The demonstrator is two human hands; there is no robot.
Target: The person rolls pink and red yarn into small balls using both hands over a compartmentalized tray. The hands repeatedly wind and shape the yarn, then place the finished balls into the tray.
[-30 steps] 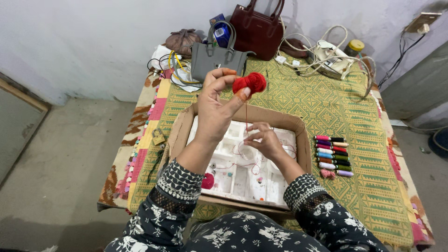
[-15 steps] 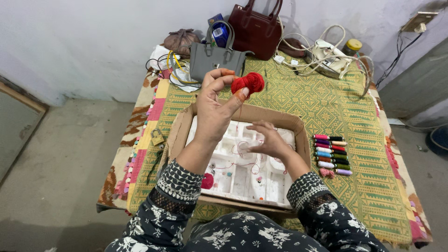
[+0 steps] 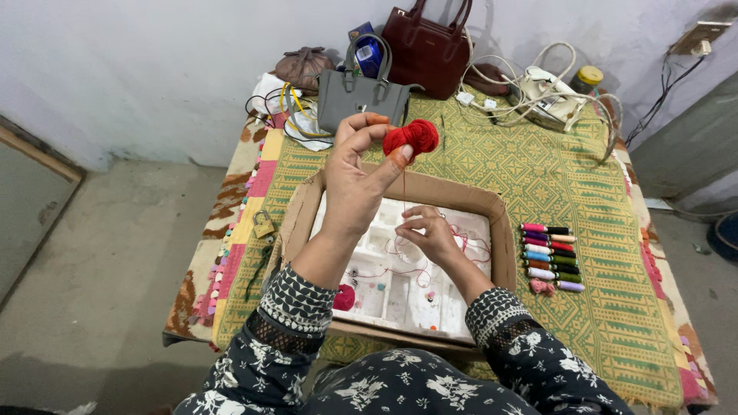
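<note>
Up high, a red ball of yarn (image 3: 411, 137) sits pinched in the fingertips of the left hand (image 3: 357, 180). One thin red strand (image 3: 403, 187) hangs down from it to the right hand (image 3: 427, 232), whose fingers are closed on the strand. Under both hands is a cardboard box (image 3: 498, 230) with a white tray (image 3: 384, 292) inside. Just beside the box lies a row of thread spools (image 3: 550, 257) on the green cloth (image 3: 607, 307). Bags (image 3: 361, 96) stand at the far end.
</note>
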